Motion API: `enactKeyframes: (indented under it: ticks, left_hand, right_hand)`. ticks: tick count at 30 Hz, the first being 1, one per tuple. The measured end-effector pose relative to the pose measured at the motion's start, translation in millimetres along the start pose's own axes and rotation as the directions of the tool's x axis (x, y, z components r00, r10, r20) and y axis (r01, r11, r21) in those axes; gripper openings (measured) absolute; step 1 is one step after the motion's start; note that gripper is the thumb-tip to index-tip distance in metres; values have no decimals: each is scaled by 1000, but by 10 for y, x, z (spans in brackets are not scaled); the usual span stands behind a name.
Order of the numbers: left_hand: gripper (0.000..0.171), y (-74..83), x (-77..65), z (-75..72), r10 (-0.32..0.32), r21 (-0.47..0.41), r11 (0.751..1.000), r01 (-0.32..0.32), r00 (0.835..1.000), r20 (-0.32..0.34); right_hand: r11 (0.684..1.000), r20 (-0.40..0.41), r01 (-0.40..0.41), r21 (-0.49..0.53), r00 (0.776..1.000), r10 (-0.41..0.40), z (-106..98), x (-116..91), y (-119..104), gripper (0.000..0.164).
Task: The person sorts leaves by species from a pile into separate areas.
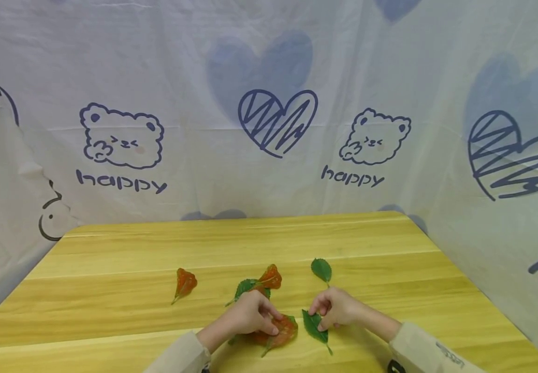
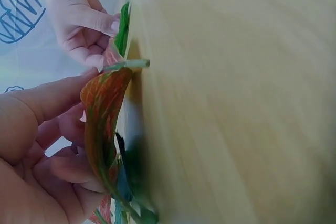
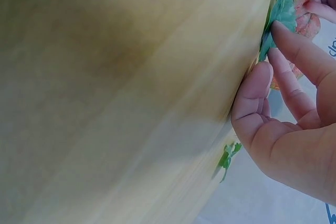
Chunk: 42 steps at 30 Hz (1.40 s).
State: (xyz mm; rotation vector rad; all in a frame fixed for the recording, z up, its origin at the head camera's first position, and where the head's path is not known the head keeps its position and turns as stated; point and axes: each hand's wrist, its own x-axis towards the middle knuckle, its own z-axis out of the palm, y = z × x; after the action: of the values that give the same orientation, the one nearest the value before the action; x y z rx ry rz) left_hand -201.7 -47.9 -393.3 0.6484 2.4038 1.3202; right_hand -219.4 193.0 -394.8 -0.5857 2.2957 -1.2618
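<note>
The left hand (image 1: 251, 314), fingers bent and nearly closed, pinches a broad red leaf (image 1: 286, 334) at the near middle of the bench (image 1: 129, 248); just to the right, the right hand (image 1: 338, 309), its digits also bent inward, holds a pointed green leaf (image 1: 313, 327) between thumb and fingertips; beyond the left hand, an orange leaf (image 1: 271, 276) overlaps a toothed green leaf (image 1: 247, 285); a small red leaf (image 1: 186, 282) lies well apart on the left; a rounded green leaf (image 1: 322, 269) lies beyond the right hand.
</note>
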Motion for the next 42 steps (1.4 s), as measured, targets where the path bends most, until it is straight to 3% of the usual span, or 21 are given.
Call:
enactKeyframes:
  ticks: [8,15,24,29,36,42]
  left_hand:
    - [10,21,25,1,12,-138,990,-9,1000,16]
    - [4,71,13,-4,-39,-224,974,48,998,44]
    - [6,119,6,0,-33,-231,972,43,998,47]
    - [7,142,5,-29,9,-249,968,-2,1000,29]
    - [10,145,-7,-165,60,-242,968,-61,998,-11]
    - [12,124,-45,-316,53,-206,977,-62,997,-50]
  right_hand:
    - [1000,6,-5,-2,1000,5,-5,2,-15,21]
    - [1000,9,-1,-12,1000,1,-8,1,-15,21]
    - [1000,11,-10,-3,1000,11,-9,6,-13,21]
    - [1000,8,0,-13,1000,0,-9,7,-4,21]
    - [1000,9,5,-22,1000,-5,-9,9,1,21]
    - [1000,12,12,-24,1000,-12,-11,4,1,21]
